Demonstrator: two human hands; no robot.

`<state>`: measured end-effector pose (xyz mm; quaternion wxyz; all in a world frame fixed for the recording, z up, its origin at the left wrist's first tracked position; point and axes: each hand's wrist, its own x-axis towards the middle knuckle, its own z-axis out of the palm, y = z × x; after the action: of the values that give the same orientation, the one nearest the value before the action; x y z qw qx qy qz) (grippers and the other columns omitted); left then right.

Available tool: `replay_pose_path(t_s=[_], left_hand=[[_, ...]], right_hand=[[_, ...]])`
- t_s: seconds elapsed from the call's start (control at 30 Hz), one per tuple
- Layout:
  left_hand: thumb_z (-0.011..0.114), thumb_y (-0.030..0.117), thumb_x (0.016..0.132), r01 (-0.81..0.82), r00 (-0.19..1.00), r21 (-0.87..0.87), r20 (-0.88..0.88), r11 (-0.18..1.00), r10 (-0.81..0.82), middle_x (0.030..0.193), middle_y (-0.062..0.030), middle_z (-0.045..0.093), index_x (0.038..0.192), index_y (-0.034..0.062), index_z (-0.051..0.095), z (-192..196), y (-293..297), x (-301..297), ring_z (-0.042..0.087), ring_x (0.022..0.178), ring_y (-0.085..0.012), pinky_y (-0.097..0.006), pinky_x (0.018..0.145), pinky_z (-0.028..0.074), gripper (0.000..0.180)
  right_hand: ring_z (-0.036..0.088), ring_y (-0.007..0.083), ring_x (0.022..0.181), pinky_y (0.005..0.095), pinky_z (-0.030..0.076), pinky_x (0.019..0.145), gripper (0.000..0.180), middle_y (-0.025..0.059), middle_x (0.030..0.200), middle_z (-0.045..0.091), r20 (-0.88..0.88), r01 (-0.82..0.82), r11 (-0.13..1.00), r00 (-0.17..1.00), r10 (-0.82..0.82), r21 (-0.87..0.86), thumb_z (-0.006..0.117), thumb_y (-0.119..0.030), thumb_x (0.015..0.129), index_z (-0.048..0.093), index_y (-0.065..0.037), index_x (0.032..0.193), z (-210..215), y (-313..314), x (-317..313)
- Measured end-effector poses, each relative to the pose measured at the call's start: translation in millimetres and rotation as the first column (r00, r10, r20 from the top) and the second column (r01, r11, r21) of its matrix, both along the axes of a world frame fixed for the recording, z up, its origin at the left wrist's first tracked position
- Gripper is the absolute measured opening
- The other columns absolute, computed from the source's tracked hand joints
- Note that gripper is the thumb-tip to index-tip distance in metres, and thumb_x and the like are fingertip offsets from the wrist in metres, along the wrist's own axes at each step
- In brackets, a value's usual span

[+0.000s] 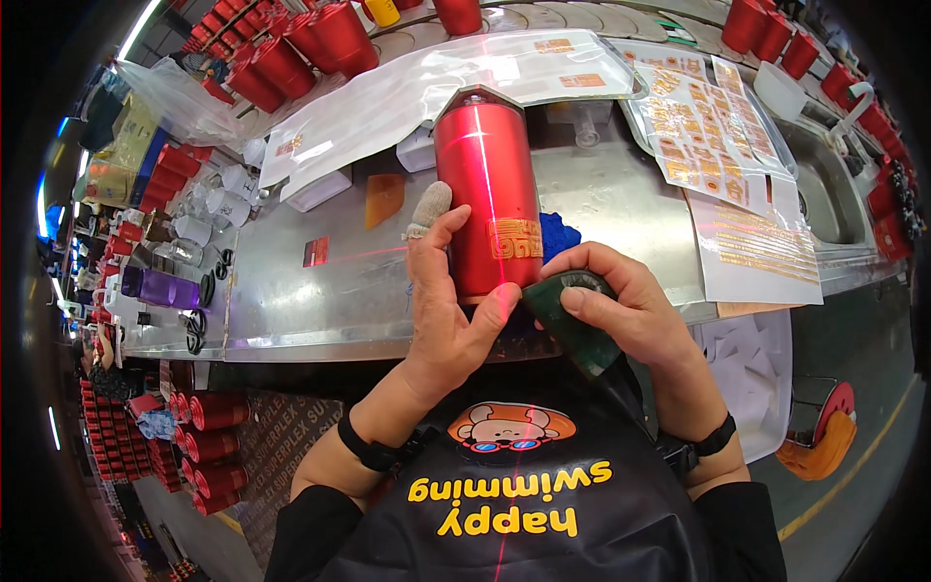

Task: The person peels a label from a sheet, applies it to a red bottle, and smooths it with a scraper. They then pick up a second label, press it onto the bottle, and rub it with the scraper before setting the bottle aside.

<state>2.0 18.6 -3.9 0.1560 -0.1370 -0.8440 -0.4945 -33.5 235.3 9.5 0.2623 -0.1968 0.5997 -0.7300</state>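
Note:
A shiny red metal cylinder [485,170] lies in front of me, pointing away, with a gold decal [516,240] near its closer end. My left hand [446,291] grips that end, thumb beneath and fingers along its left side; one finger wears a beige cloth finger cot [430,206]. Pinched in my right hand [630,301] is a dark green flat scraper [574,328], its tip beside the cylinder's lower right edge, close to the decal. Whether the tip touches the cylinder I cannot tell. A red laser line runs along the cylinder.
The steel table [320,281] bears an amber scraper [384,199], a small red decal piece [315,252] and a blue cloth [558,233]. Gold decal sheets [703,126] lie at the right, near a sink [824,184]. Several red cylinders [335,39] stand behind. A purple bottle [160,288] is at left.

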Motion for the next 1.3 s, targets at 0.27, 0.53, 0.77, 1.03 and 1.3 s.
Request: replay_pose_path(t_s=[0.27,0.53,0.77,1.03,1.3], left_hand=[[0.063,0.016,0.087,-0.003,1.000,-0.003,0.009,1.000,0.003,0.140,-0.0137,0.031,0.142,0.0020,0.025,1.0,0.8,-0.3,0.034,0.131,-0.0235,-0.036,0.109,0.032,0.069],[0.064,0.019,0.089,-0.003,1.000,0.275,-0.026,0.961,0.011,0.138,-0.0176,0.036,0.136,-0.0012,0.035,-3.1,4.3,1.0,0.036,0.128,-0.0279,-0.038,0.109,0.026,0.060],[0.060,0.017,0.091,-0.019,0.999,0.137,0.050,0.990,0.012,0.144,-0.0130,0.029,0.140,0.0005,0.028,1.3,4.5,5.3,0.030,0.134,-0.0228,-0.035,0.110,0.029,0.061],[0.062,0.017,0.089,-0.058,0.998,-0.019,0.018,0.998,0.058,0.137,-0.0136,0.031,0.139,0.0008,0.027,1.1,3.7,3.1,0.038,0.125,-0.0220,-0.031,0.098,0.043,0.063],[0.059,0.013,0.088,-0.040,0.999,-0.007,0.011,0.999,0.040,0.137,-0.0135,0.031,0.139,0.0005,0.026,1.1,4.8,3.7,0.039,0.125,-0.0213,-0.031,0.093,0.049,0.062]], right_hand=[[0.059,0.0059,0.083,0.0222,0.049,0.072,0.023,0.0021,0.095,0.063,0.041,-0.003,1.000,0.999,0.003,0.000,0.059,-0.010,0.092,0.057,-0.001,0.113,2.1,1.8,-0.5],[0.059,0.0057,0.080,0.0220,0.049,0.070,0.023,0.0022,0.093,0.063,-0.008,0.041,0.998,0.999,-0.041,0.042,0.059,-0.012,0.091,0.058,-0.002,0.112,2.1,6.9,-0.4],[0.057,0.0058,0.082,0.0225,0.048,0.072,0.022,0.0019,0.092,0.062,-0.006,0.031,0.994,1.000,-0.031,0.105,0.060,-0.013,0.090,0.058,-0.002,0.109,1.6,6.4,-2.6],[0.057,0.0057,0.083,0.0226,0.048,0.073,0.021,0.0018,0.092,0.062,-0.081,0.009,0.998,0.997,-0.004,0.067,0.061,-0.013,0.090,0.059,-0.002,0.108,3.8,0.0,-2.6],[0.056,0.0050,0.079,0.0221,0.048,0.068,0.021,0.0009,0.090,0.062,-0.048,0.028,0.993,0.999,-0.023,0.112,0.061,-0.013,0.089,0.059,-0.002,0.107,1.6,7.0,-1.5]])
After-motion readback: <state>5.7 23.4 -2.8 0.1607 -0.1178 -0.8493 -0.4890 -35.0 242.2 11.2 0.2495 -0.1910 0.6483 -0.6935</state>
